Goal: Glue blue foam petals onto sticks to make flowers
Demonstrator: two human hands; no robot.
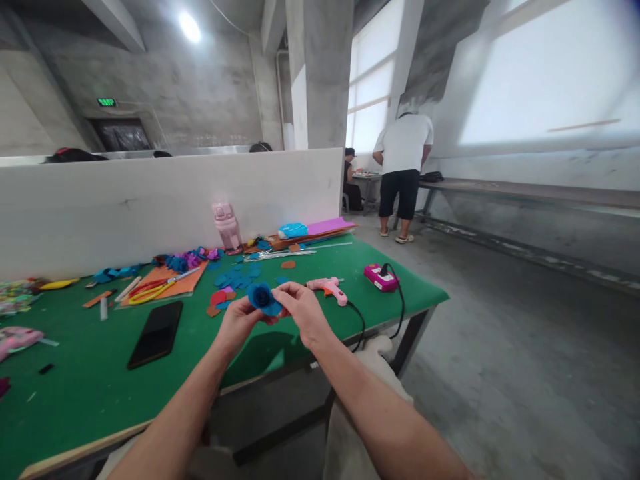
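A blue flower (pixel 261 297) with rolled, layered petals is held up over the front edge of the green table. My left hand (pixel 241 321) pinches it from the left and below. On its right side, the fingers of my right hand (pixel 299 308) are closed on a petal edge. Just beyond the flower lie loose blue petals (pixel 235 277) and a few red and brown round pieces (pixel 219 298). A pink glue gun (pixel 329 289) rests on its side to the right of my right hand, its black cord running off the table edge.
A black phone (pixel 155 335) lies left of my hands. Scissors with red and yellow handles (pixel 155 290) rest on orange sheets. A magenta power block (pixel 381 277) sits at right, a pink bottle (pixel 227 227) by the white partition (pixel 280 183). A person in a white shirt (pixel 406 147) stands beyond.
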